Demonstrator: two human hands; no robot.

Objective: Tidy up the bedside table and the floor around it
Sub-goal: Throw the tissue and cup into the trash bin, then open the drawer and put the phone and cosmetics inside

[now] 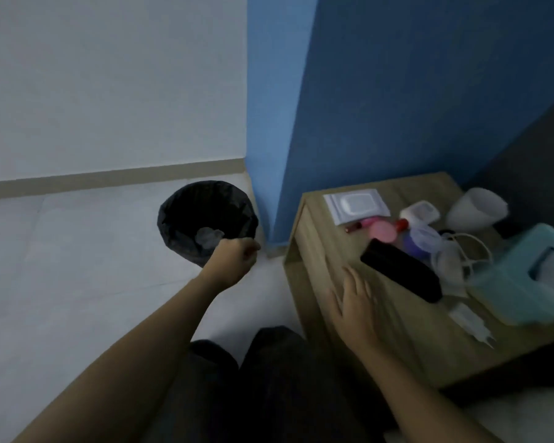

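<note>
Trash-drop step: left hand (235, 262) at bin (173, 203) rim, fingers (249, 251) curled, empty-looking; right hand (354, 310) flat on counter (406, 340); nxt prob grab black case (400, 273).

I log a black bin (205, 215) on pale grey floor (77, 266), with one white wall (109, 75) and one blue wall (413, 91). The bedside table (314, 251) shows light wood grain. On it I note a white wipes pack (355, 204), black case (400, 273), pink disc (383, 232) and teal tissue box (522, 282).

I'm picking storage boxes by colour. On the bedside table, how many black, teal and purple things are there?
Black: 1, the pouch
Teal: 1, the tissue box
Purple: 1, the bottle
Total: 3
</note>
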